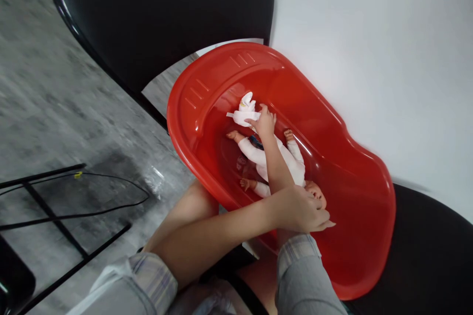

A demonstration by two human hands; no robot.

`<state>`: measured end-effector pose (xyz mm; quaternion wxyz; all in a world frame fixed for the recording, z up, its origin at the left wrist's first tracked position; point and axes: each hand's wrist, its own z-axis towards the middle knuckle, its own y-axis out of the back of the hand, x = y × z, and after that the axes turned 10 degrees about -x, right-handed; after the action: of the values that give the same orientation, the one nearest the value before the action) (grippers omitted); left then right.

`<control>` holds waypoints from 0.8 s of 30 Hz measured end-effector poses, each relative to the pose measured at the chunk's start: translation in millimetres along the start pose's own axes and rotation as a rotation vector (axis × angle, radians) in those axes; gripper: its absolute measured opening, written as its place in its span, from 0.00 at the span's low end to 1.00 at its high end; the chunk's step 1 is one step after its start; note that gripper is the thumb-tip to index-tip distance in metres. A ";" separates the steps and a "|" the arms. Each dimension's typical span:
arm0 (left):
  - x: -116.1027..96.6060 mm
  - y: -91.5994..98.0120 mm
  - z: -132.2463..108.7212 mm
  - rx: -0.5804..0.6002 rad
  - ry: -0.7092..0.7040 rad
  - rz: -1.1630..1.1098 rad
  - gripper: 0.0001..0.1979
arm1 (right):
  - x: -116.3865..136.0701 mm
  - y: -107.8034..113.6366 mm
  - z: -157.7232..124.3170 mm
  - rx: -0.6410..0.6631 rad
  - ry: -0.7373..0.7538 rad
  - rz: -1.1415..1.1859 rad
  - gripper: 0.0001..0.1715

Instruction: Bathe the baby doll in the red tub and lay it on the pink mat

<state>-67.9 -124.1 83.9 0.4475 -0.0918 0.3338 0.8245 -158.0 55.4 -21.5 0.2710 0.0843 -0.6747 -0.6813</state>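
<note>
A baby doll (295,160) in a white long-sleeved suit lies inside a red plastic baby bath (362,192), its head toward the lower right. My forearms cross over it. My right hand (265,122) reaches to the doll's far end and grips a crumpled white diaper (244,117) with a narrow tab and a small yellow mark. My left hand (305,209) lies across my right forearm, beside the doll's head (316,193). Its fingers are curled; whatever they may hold is hidden, though a pale tip shows past them. A small dark object (255,141) lies by the doll's leg.
The bath rests close to my legs, against a white surface (377,49). A black chair back (158,10) stands beyond it and another black seat (436,251) is at right. On the grey floor (48,108), a black metal frame (55,216) and a cable (121,177) lie left.
</note>
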 end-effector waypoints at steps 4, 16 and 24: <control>0.7 2.3 2.0 0.013 0.007 0.007 0.21 | -17.6 16.1 3.4 0.061 0.154 -0.004 0.20; 0.2 1.9 1.3 0.032 0.002 0.006 0.20 | -24.2 20.3 8.0 -0.101 0.344 0.271 0.16; -0.4 2.2 2.7 0.069 0.022 -0.006 0.20 | -1.6 -31.8 -8.2 0.037 0.026 0.043 0.40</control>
<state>-69.0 -123.6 87.2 0.4493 -0.0866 0.3665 0.8101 -160.8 47.3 -53.2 0.2927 0.0835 -0.6854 -0.6615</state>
